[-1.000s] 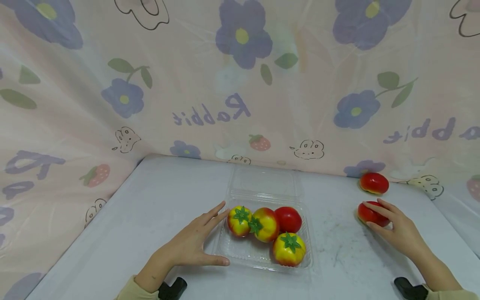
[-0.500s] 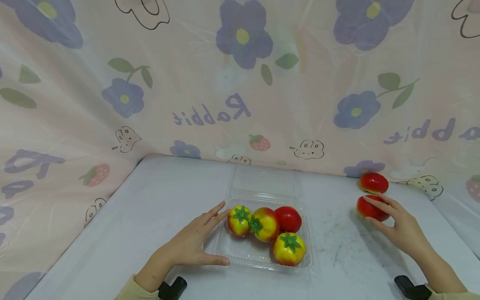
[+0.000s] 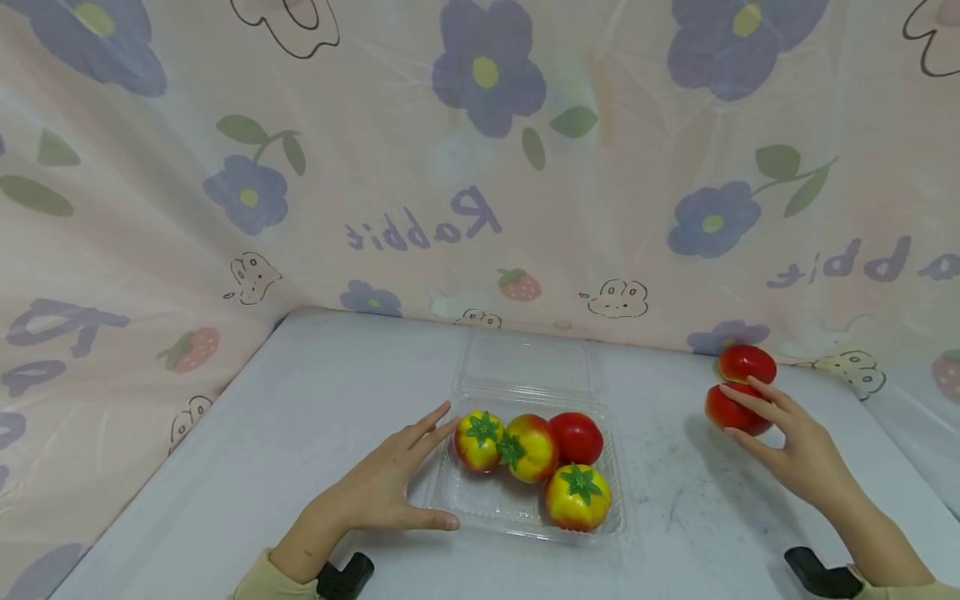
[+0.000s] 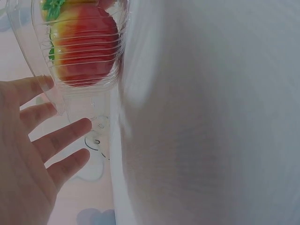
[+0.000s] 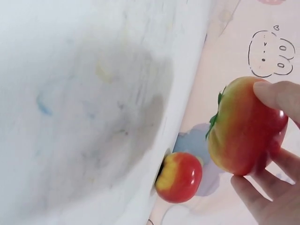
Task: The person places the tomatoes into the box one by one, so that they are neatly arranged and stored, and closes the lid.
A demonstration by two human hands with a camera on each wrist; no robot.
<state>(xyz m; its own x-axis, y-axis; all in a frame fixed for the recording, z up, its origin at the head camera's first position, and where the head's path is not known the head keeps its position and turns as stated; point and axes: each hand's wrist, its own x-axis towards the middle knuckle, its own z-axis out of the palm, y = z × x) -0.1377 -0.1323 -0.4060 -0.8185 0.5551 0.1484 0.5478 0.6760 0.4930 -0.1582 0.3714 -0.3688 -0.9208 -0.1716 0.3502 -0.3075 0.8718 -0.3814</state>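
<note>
The right grip (image 3: 802,454) is grasping a red tomato (image 3: 735,410), thumb on one side and fingers on the other, and holds it up off the table (image 3: 360,367) (its green leaves, seen from the right wrist, face down toward the surface). A second red tomato (image 3: 747,364) rests on the table just beyond it, near the far edge; the two overlap in the head view, yet the right wrist view shows a gap between them.

The left grip (image 3: 390,479) is released, its fingers spread and the thumb held apart, at the left side of a transparent container (image 3: 487,504). Its fingertips come right up to the rim, though I cannot tell whether they touch.

The container stands near the middle of the table, with its lid (image 3: 528,362) laid back away from the person. Four tomatoes sit inside: a yellow one (image 3: 472,454) at the left, a yellow-and-red one (image 3: 542,454) beside it with leaves turned leftward, an all-red one (image 3: 576,439) at the right, and another yellow one (image 3: 573,508) in the near right corner.

Behind hangs a pale curtain (image 3: 375,150) printed with purple flowers, strawberries and rabbits (the lettering reads backwards).
</note>
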